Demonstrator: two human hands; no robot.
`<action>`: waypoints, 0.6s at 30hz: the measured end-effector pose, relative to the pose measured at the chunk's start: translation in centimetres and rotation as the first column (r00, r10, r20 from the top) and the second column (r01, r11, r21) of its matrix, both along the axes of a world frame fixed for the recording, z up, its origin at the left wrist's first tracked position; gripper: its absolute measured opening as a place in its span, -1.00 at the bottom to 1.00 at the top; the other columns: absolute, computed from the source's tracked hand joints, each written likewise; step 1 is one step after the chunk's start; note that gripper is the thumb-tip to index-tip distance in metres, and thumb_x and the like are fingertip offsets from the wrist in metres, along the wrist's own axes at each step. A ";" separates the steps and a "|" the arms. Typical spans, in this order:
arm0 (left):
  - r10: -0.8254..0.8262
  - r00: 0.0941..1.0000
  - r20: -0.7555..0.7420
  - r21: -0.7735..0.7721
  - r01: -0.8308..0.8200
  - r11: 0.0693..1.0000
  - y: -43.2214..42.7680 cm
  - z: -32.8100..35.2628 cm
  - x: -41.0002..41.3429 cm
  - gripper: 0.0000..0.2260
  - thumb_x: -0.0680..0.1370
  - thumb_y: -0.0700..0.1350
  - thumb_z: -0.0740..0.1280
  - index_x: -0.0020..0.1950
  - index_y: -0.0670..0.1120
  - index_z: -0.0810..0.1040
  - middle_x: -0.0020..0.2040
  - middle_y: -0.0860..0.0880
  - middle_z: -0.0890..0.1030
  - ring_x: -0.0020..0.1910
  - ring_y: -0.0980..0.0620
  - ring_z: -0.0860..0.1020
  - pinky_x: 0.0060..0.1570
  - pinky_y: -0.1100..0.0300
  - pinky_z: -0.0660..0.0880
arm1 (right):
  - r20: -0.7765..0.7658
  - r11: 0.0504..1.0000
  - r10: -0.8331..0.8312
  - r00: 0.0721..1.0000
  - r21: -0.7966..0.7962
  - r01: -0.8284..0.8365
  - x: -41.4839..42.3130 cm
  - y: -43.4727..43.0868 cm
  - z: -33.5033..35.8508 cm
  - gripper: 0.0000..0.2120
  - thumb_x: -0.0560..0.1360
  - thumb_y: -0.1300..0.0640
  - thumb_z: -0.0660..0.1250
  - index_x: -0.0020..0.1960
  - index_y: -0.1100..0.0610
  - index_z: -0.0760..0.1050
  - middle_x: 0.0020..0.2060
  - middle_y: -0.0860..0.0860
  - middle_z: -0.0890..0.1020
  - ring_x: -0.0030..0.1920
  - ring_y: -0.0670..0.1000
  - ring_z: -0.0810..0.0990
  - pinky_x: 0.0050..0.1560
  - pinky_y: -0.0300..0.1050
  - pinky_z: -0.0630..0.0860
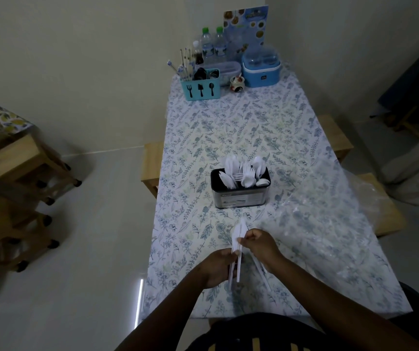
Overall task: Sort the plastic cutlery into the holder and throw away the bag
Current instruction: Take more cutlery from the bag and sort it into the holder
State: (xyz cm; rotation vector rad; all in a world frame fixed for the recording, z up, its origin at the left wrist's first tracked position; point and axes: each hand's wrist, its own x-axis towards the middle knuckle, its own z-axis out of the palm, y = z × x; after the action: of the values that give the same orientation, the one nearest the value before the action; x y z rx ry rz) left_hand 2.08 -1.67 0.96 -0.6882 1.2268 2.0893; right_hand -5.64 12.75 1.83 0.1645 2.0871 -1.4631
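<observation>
Both hands work over the near end of the floral-clothed worktop (254, 127). The left hand (218, 268) has its grip closed round the handles of a few white plastic knives (237, 247), held upright, tips pointing away. The right hand (259, 243) pinches one of those pieces near its upper part — more white cutlery shows beneath its wrist. Beyond the hands stands the black holder (241, 196), already holding white knives, forks and spoons. The clear plastic bag (330, 219) lies crumpled on the worktop, right of the holder.
</observation>
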 end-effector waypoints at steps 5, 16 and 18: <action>0.033 0.999 0.010 -0.046 -0.033 0.998 -1.4 -0.8 0.7 -0.87 0.61 -0.13 0.27 -0.02 -0.18 0.52 -0.14 -0.10 0.58 -0.21 -0.01 0.55 -0.21 0.15 0.52 | 0.042 0.995 -0.091 0.995 0.048 0.089 0.5 -0.5 -0.4 -0.80 0.54 0.09 0.27 -0.16 0.17 0.58 -0.24 0.09 0.64 -0.34 -0.04 0.52 -0.29 -0.17 0.41; 0.133 0.990 0.046 -0.118 -0.127 0.985 -3.6 0.0 0.5 -0.78 0.66 -0.07 0.15 -0.14 -0.12 0.39 -0.30 -0.01 0.40 -0.46 0.12 0.28 -0.42 0.27 0.26 | -0.124 0.718 0.355 0.927 0.671 -0.186 4.6 -0.4 -3.7 -0.72 0.40 0.32 0.33 0.09 0.23 0.38 0.03 0.14 0.49 0.06 0.08 0.50 -0.08 -0.20 0.44; 0.138 0.988 0.062 -0.181 -0.125 0.976 -4.0 0.1 0.4 -0.71 0.65 0.05 0.17 -0.20 -0.09 0.36 -0.38 0.02 0.36 -0.48 0.12 0.23 -0.45 0.28 0.22 | -0.132 0.717 0.349 0.928 0.675 -0.174 4.6 -1.1 -3.8 -0.77 0.42 0.35 0.28 0.07 0.24 0.40 -0.01 0.14 0.53 0.02 0.07 0.53 -0.17 -0.23 0.41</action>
State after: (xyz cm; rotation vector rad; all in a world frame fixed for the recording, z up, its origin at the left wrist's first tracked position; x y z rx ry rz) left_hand 2.48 -5.66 1.07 -0.9427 1.3690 2.0559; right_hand -0.99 11.64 -1.99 -0.0634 2.6332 -0.5461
